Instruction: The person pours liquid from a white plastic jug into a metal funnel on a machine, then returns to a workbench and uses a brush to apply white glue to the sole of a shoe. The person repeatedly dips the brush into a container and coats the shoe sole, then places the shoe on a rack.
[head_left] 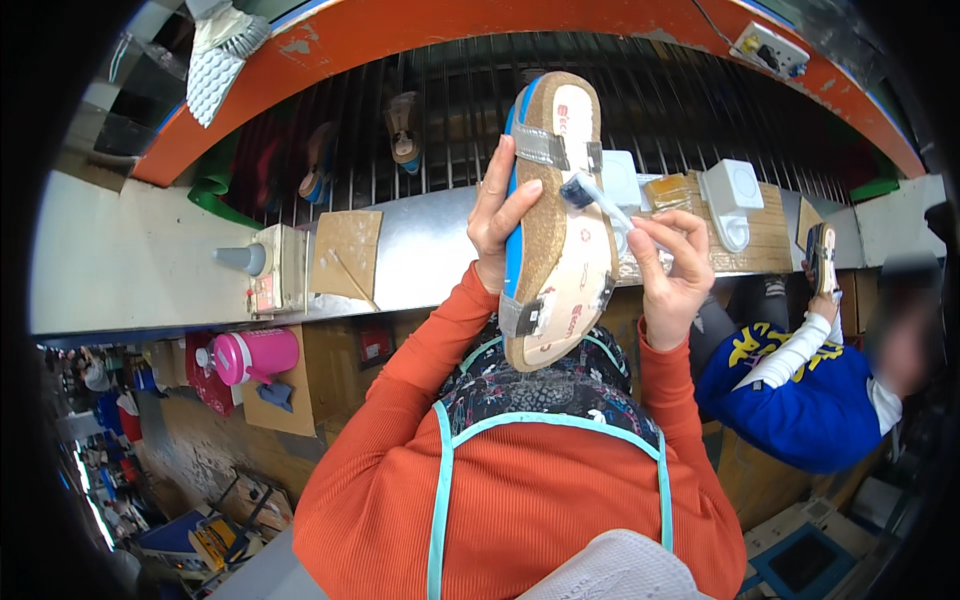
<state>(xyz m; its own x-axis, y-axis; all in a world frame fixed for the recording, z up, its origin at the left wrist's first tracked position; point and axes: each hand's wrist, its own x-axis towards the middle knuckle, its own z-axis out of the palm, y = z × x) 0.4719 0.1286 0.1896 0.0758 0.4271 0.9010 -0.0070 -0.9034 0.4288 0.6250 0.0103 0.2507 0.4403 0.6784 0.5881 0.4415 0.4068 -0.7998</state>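
Note:
Raised in front of my chest is a sandal (545, 240) with a cork footbed, a pale insole panel, a blue edge and clear straps. My left hand (500, 218) is closed round its left side, thumb on the cork and fingers along the blue edge. My right hand (672, 265) pinches the pale handle of a small brush (608, 207) between thumb and fingers. The brush's dark bristle head meets the insole just below the upper strap. Behind the sandal, two white containers (738, 190) sit on a cardboard sheet (768, 250).
Beyond the metal bench (400, 240), more sandals (403, 135) lie on a rack of bars (450, 110) under an orange frame (360, 50). A stick rests on cardboard (345, 250) at left. A co-worker in blue (800, 400) holds another sandal (824, 260) at right.

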